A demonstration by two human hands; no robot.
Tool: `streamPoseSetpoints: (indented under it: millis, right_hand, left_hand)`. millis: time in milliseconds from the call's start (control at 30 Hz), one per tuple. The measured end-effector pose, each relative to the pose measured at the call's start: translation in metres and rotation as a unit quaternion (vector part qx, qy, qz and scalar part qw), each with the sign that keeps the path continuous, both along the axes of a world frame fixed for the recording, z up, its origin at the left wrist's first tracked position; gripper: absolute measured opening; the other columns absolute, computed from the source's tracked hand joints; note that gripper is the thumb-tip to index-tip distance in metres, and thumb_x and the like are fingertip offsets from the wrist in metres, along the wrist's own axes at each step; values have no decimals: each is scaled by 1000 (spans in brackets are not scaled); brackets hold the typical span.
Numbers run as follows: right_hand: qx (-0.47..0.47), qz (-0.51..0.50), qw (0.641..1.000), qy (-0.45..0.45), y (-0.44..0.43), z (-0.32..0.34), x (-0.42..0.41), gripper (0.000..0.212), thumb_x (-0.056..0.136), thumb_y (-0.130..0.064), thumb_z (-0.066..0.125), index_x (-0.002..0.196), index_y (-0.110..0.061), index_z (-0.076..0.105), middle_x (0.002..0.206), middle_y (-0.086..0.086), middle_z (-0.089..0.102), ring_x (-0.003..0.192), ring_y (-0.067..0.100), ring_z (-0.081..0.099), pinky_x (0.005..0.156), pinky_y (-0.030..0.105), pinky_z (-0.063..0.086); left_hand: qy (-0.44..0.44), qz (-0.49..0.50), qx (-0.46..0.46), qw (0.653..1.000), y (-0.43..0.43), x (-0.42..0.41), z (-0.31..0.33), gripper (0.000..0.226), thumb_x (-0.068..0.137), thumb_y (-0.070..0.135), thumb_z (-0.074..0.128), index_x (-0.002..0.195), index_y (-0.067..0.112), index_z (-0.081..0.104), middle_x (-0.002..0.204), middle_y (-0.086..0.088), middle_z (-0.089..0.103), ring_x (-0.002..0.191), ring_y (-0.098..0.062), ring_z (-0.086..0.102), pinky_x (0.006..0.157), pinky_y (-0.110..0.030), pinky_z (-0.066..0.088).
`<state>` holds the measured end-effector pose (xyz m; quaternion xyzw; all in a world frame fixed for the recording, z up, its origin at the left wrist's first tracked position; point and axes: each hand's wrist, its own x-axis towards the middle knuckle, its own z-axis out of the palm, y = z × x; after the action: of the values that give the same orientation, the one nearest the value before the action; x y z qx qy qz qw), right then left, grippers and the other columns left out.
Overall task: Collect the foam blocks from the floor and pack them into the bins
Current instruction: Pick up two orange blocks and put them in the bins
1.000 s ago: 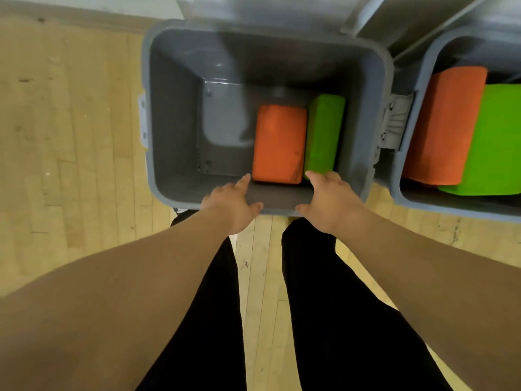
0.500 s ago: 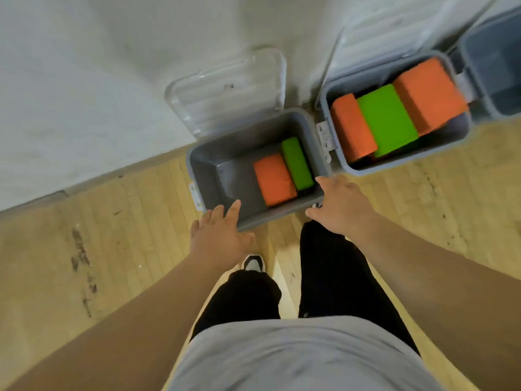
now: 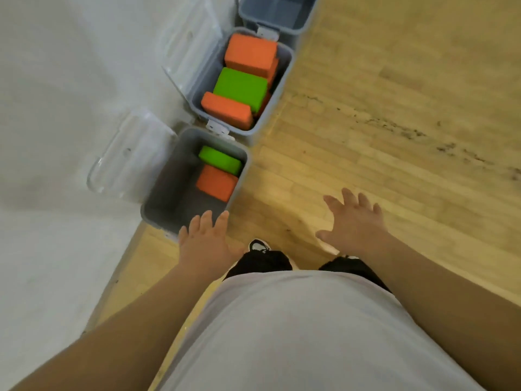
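Item: packing of foam blocks; the step in hand is judged to be the turn away from the bins to fetch more. Left hand [image 3: 205, 241]: empty, fingers straight and spread, held at the nearest corner of the near bin [image 3: 166, 182]; contact with the rim cannot be told. Right hand [image 3: 355, 224]: empty, fingers splayed apart, held above bare floor [image 3: 394, 108]. Near bin: a green block [image 3: 220, 160] and an orange block [image 3: 217, 182] are laid side by side at its far end, and the near half is unfilled. Middle bin [image 3: 204, 83]: stacked blocks [image 3: 240, 88], orange, green and orange on top, are seen, and it is judged nearly full. Far bin [image 3: 270, 15]: only partly seen, with no block visible inside. No loose block is shown on the floor in this view, so the room is best scanned before a step is taken. Blocks are best gathered one per hand, or several pressed between flat palms, since foam is judged light and squashy. The unfilled half of the near bin is best packed first, each block being laid flat against the orange block so that the clear lid [image 3: 129, 156] can later be closed.
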<state>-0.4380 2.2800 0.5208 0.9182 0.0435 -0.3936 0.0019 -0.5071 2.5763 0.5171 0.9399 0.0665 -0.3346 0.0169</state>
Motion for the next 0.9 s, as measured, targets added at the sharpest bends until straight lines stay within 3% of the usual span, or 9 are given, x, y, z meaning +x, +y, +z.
streamPoseSetpoints:
  millis: [233, 400, 600, 900]
  right_hand:
    - [-2, -207, 978, 13, -140, 13, -107, 103, 81, -77, 55, 160, -40, 1, 171, 5, -2, 155, 36, 10, 119, 62, 21]
    - [-4, -333, 943, 9, -259, 19, -197, 106, 79, -78, 57, 160, -41, 0, 170, 6, 3, 153, 36, 16, 117, 61, 25]
    - [-23, -453, 891, 3, -389, 33, -299, 111, 74, -80, 61, 160, -40, 3, 169, 6, 7, 151, 37, 19, 114, 63, 27]
    - [-9, -582, 813, -28, -504, 41, -314, 111, 76, -78, 64, 160, -40, 4, 169, 6, 6, 153, 35, 16, 116, 60, 26]
  left_hand:
    - [-9, -208, -8, 978, -142, 28, 11, 96, 83, 82, 46, 159, 32, 15, 163, -10, 23, 150, -33, 20, 120, -55, 21]
    - [-7, -346, -12, 938, -287, 22, 13, 94, 85, 76, 50, 160, 32, 14, 164, -11, 20, 151, -35, 19, 121, -55, 23]
    - [8, -439, -32, 898, -456, -14, 13, 95, 86, 76, 52, 160, 34, 8, 168, -9, 13, 153, -32, 13, 123, -54, 17]
    - [-27, -547, -69, 834, -645, 2, 25, 98, 82, 75, 56, 159, 33, 13, 164, -10, 23, 150, -32, 23, 119, -54, 25]
